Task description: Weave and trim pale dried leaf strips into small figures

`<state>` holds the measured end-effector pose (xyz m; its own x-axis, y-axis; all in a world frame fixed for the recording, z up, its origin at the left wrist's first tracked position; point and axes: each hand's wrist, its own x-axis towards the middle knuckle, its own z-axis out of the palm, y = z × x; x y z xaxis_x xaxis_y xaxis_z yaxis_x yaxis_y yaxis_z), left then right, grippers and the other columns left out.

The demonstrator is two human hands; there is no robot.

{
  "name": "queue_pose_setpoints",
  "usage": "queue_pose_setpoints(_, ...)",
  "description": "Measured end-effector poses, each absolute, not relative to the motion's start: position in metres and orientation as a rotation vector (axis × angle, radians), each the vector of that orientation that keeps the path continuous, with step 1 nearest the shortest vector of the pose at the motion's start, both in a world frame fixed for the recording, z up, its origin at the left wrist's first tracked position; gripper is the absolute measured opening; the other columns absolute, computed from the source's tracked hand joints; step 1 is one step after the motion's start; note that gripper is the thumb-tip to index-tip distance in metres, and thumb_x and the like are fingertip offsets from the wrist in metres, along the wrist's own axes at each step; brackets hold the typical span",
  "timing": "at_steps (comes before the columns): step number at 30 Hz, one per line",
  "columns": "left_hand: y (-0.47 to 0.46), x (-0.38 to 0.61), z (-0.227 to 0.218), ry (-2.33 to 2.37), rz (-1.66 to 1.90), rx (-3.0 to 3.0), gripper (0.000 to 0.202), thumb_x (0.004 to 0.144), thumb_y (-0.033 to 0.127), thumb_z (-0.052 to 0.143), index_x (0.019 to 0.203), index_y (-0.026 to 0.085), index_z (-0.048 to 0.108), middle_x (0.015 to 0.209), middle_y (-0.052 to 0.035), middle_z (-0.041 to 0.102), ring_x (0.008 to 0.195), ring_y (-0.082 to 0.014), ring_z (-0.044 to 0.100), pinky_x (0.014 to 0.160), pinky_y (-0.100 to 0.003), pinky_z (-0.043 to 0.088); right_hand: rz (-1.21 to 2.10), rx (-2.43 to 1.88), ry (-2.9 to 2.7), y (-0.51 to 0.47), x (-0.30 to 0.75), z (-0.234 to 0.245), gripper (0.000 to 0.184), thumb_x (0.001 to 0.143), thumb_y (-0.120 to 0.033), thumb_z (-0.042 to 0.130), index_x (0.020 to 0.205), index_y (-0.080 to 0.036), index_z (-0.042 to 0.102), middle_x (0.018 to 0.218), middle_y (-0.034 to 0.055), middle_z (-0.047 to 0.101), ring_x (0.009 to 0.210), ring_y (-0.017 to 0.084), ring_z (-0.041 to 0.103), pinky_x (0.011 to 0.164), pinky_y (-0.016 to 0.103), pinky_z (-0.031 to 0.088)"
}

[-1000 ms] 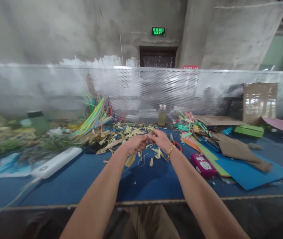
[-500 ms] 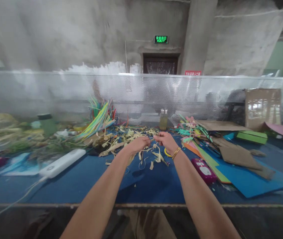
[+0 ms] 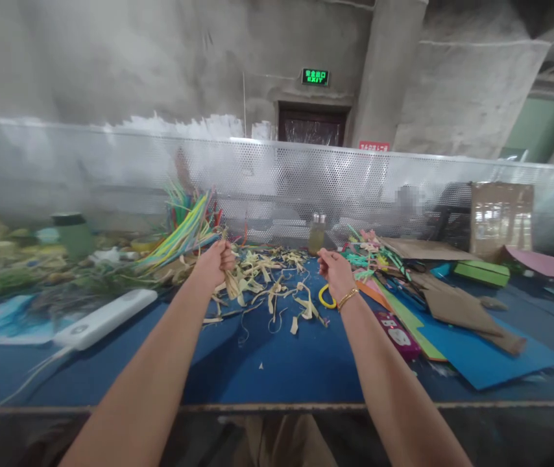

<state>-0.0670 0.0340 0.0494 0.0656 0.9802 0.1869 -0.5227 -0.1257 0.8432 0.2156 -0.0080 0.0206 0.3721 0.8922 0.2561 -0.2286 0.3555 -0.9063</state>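
Observation:
My left hand (image 3: 216, 261) is closed on a bundle of pale, dried husk-like strips (image 3: 231, 285). Their ends hang below the fist, and thin tips poke out above it. Well apart from it, my right hand (image 3: 335, 271) has its thumb and fingers pinched together; whatever is between them is too small to make out. A gold bracelet (image 3: 348, 298) circles the right wrist. Loose pale strips (image 3: 262, 264) and curled bits of thin thread (image 3: 277, 321) lie between the hands. Beside the right wrist is a yellow ring (image 3: 323, 298).
A white power strip (image 3: 106, 318) with a cord lies left, before a green-grey cup (image 3: 72, 235). Colourful pipe cleaners (image 3: 187, 227) stand behind my left hand. A glass bottle (image 3: 316, 235) is at the back. Right are a purple box (image 3: 396, 335), blue sheet (image 3: 491, 353) and cardboard (image 3: 462, 305).
My hands were together at the middle and are now apart. The left has moved left with the strips; the right has shifted slightly right and up. The view has turned a little.

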Motion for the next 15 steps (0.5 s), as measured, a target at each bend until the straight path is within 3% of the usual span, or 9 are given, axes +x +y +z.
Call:
queue_pose_setpoints(6,0.043,-0.071,0.037,0.71,1.416,0.938,0.016,0.083,0.019,0.048,0.067,0.017,0.044,0.047,0.0097,0.021,0.032,-0.0023,0.02,0.032,-0.011,0.014,0.787,-1.225,-1.371,-0.018,0.197,0.029,0.025,0.064,-0.041,0.067,0.069,-0.017,0.065,0.063,0.0019,0.063,0.053,0.01,0.049,0.049,0.023,0.036)
queue_pose_setpoints(12,0.05,-0.087,0.036,0.648,1.418,0.942,0.016,0.083,0.019,0.047,0.067,0.017,0.044,0.046,0.0094,0.021,0.032,-0.0026,0.021,0.032,-0.011,0.014,0.305,-1.331,-1.992,-0.004,0.162,0.063,0.012,0.07,-0.029,0.065,0.066,-0.019,0.071,0.063,0.0033,0.065,0.058,0.013,0.053,0.056,0.026,0.035)
queue_pose_setpoints(15,0.048,-0.096,0.038,0.588,1.46,0.897,0.017,0.083,0.019,0.046,0.066,0.017,0.043,0.045,0.0095,0.02,0.031,-0.0027,0.02,0.032,-0.012,0.014,0.128,-1.365,-2.151,0.025,0.136,0.058,0.008,0.069,-0.024,0.065,0.069,-0.022,0.073,0.074,0.0032,0.069,0.067,0.016,0.058,0.062,0.026,0.037)
